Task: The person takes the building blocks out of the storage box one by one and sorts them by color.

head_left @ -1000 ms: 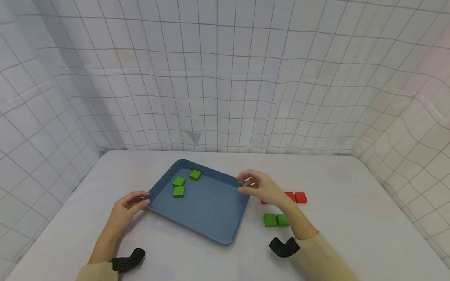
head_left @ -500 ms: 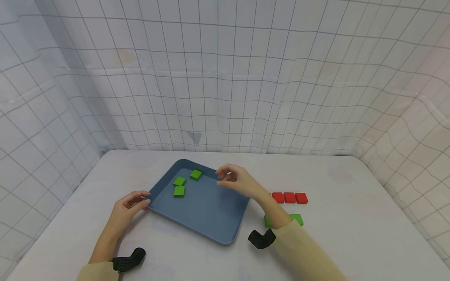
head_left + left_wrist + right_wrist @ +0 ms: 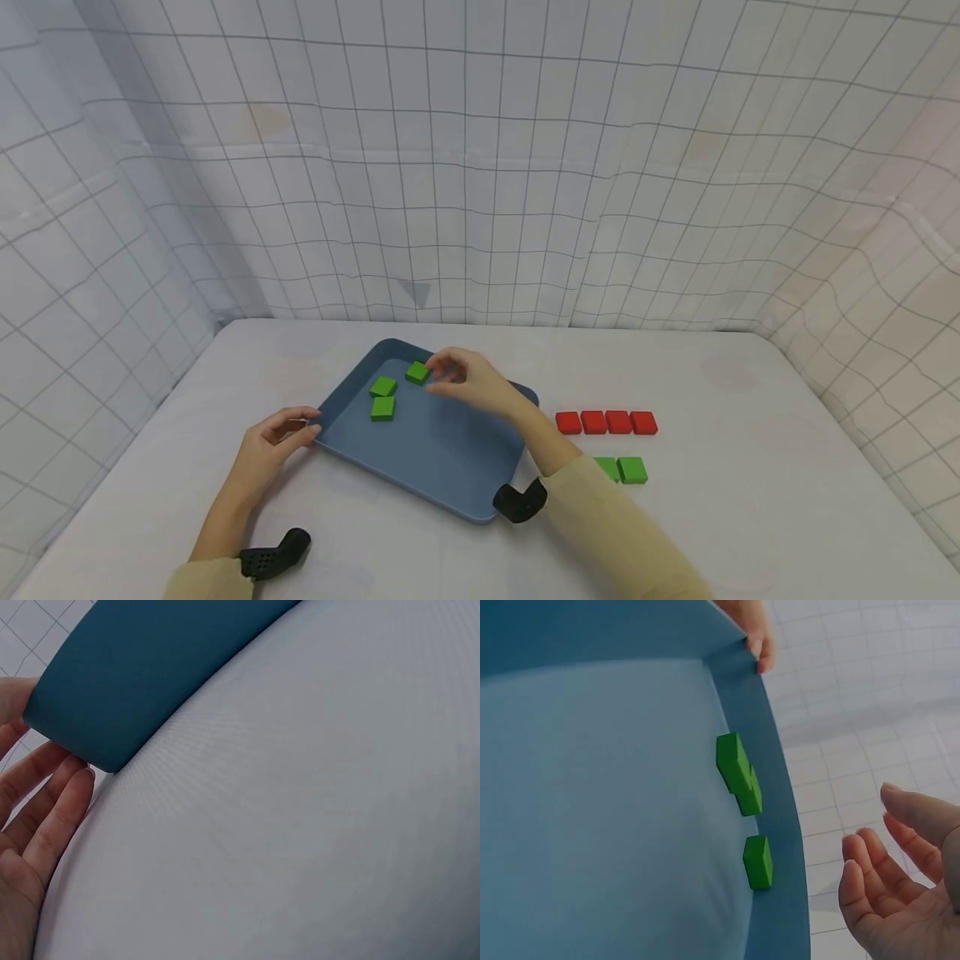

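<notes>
Pinching the left corner of the blue tray (image 3: 442, 442) between the thumb and fingers of the left hand (image 3: 266, 450), with fingertips pressed to the outside of that corner in the left wrist view. Hovers above the tray with the right hand (image 3: 474, 385), hiding part of its far rim from the head view. Has that right hand released, with loosely curved fingers and with a plain gap between these and the thumb. Appears apart from every block in the right wrist view.

Contains, inside the tray, three loose pieces near its left end wall: the farthest green block (image 3: 417, 372) toward the tray's far corner, just beside the right fingertips as seen from the head; then, closer to the tray's left corner, the middle green block (image 3: 383, 386) and the nearest green block (image 3: 382, 409), too close together to tell touching from apart.

Shows, to the right of the tray, a row of four red blocks (image 3: 618, 422) and, nearer than that row, two more green blocks (image 3: 632, 470), partly covered by the right sleeve (image 3: 622, 533). Includes a black wrist piece (image 3: 521, 502) over the tray's near right edge and another, the left wrist piece (image 3: 276, 556), in front of the tray. Rests the tray askew on a white table (image 3: 750, 467), with a gridded white curtain (image 3: 480, 208) behind the tray.
</notes>
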Demonstrator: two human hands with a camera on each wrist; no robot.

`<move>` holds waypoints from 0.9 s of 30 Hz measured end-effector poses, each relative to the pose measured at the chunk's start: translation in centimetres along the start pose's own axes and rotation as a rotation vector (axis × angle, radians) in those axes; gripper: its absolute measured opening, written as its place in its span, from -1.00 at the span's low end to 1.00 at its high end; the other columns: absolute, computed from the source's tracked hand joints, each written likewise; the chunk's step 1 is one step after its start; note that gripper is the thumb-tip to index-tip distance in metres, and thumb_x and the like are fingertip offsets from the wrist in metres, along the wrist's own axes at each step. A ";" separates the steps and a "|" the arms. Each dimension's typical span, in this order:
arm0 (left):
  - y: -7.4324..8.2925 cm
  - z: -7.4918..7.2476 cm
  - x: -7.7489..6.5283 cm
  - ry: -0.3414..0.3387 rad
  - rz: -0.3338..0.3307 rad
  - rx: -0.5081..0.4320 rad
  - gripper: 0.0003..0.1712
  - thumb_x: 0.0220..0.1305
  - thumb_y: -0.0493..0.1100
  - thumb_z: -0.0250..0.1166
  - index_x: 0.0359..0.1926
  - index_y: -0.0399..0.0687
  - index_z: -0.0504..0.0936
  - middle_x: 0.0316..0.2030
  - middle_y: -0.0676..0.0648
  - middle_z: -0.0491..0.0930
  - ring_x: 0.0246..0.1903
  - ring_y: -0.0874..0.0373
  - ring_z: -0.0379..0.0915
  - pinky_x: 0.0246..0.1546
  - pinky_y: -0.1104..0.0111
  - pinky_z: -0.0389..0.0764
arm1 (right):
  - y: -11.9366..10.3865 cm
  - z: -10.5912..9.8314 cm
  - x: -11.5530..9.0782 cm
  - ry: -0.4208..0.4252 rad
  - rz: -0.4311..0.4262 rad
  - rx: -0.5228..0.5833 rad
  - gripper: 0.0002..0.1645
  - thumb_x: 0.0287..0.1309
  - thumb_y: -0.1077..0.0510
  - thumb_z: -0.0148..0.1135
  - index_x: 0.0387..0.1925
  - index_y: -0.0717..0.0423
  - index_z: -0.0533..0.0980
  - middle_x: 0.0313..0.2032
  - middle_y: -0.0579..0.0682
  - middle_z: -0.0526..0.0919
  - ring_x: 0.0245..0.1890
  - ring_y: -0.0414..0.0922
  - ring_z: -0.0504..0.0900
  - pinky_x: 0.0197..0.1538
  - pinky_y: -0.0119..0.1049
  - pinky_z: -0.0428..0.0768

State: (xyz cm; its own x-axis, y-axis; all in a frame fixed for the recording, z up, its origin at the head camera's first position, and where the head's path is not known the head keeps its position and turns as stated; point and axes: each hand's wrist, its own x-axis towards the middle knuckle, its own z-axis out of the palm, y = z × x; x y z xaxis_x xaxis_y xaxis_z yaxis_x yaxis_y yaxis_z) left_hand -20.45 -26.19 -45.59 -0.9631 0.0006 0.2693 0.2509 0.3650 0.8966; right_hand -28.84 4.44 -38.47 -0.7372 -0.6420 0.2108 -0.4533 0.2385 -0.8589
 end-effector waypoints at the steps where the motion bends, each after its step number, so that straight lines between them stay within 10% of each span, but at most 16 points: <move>1: 0.0 0.0 0.0 0.002 0.001 -0.001 -0.69 0.22 -0.27 0.21 -0.06 -0.39 0.49 -0.21 0.33 0.49 -0.26 0.43 0.41 -0.29 0.63 0.48 | -0.5 0.1 0.1 -0.005 0.001 -0.004 -0.60 0.12 0.28 0.21 0.00 0.35 0.41 -0.14 0.27 0.50 -0.24 -0.07 0.51 -0.22 -0.39 0.51; 27: -0.4 0.0 0.2 0.000 0.021 -0.018 -0.70 0.21 -0.29 0.20 -0.07 -0.41 0.48 -0.19 0.32 0.49 -0.23 0.44 0.40 -0.25 0.65 0.46 | 1.0 4.2 3.5 -0.058 0.204 -0.053 -0.61 0.09 0.22 0.25 -0.02 0.20 0.46 -0.19 0.08 0.55 -0.25 -0.12 0.56 -0.35 -0.44 0.51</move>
State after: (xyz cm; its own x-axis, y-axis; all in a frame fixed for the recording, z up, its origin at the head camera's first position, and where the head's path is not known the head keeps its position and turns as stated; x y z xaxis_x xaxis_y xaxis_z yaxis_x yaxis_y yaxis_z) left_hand -20.76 -26.36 -45.94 -0.9576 0.0079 0.2881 0.2728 0.3479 0.8970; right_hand -29.77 -0.60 -40.60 -0.7868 -0.6172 0.0063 -0.3242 0.4045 -0.8551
